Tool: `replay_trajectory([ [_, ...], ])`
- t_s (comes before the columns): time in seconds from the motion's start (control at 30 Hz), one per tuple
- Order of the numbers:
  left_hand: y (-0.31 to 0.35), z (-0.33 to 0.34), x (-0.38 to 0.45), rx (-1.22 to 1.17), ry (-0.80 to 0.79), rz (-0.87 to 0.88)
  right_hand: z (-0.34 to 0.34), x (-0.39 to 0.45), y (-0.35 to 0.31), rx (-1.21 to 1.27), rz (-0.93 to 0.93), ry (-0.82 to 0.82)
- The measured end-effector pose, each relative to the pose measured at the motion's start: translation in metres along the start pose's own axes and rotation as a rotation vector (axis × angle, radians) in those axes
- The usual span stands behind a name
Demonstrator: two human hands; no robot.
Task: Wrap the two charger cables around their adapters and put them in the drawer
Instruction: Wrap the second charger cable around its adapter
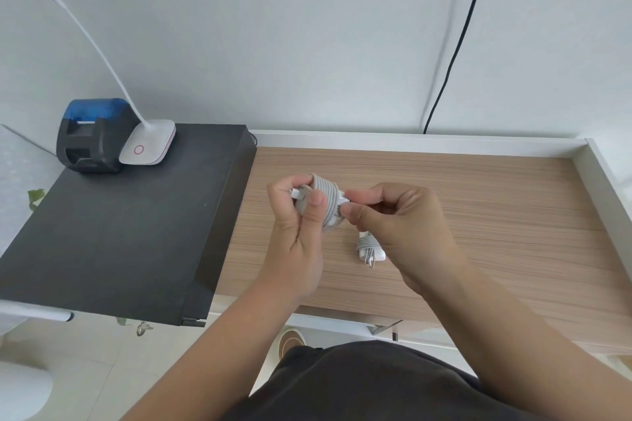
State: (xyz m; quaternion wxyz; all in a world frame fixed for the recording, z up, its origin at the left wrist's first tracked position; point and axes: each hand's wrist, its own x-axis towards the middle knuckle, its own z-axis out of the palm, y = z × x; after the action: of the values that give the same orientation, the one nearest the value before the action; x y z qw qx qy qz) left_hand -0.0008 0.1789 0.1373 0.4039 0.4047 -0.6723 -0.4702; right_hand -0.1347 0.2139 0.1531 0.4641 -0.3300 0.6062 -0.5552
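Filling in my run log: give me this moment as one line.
left hand: holds wound charger | right hand: pinches its cable end | second charger: wrapped, lying in open drawer

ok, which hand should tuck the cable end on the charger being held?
Right. The right hand already pinches the cable end beside the coil, while the left hand grips the wound charger and steadies it. The second charger lies wrapped on the desk.
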Motion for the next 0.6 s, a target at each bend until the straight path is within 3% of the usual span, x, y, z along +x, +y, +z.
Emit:
replay_trajectory([
  [0.23, -0.014, -0.003, -0.002, 0.163, 0.006, 0.205, 0.002, -0.001, 0.002, -0.015, 0.04, -0.004],
  [0.6, -0.019, -0.006, -0.001, 0.107, -0.018, 0.21, 0.004, 0.003, -0.004, -0.008, 0.05, -0.066],
])
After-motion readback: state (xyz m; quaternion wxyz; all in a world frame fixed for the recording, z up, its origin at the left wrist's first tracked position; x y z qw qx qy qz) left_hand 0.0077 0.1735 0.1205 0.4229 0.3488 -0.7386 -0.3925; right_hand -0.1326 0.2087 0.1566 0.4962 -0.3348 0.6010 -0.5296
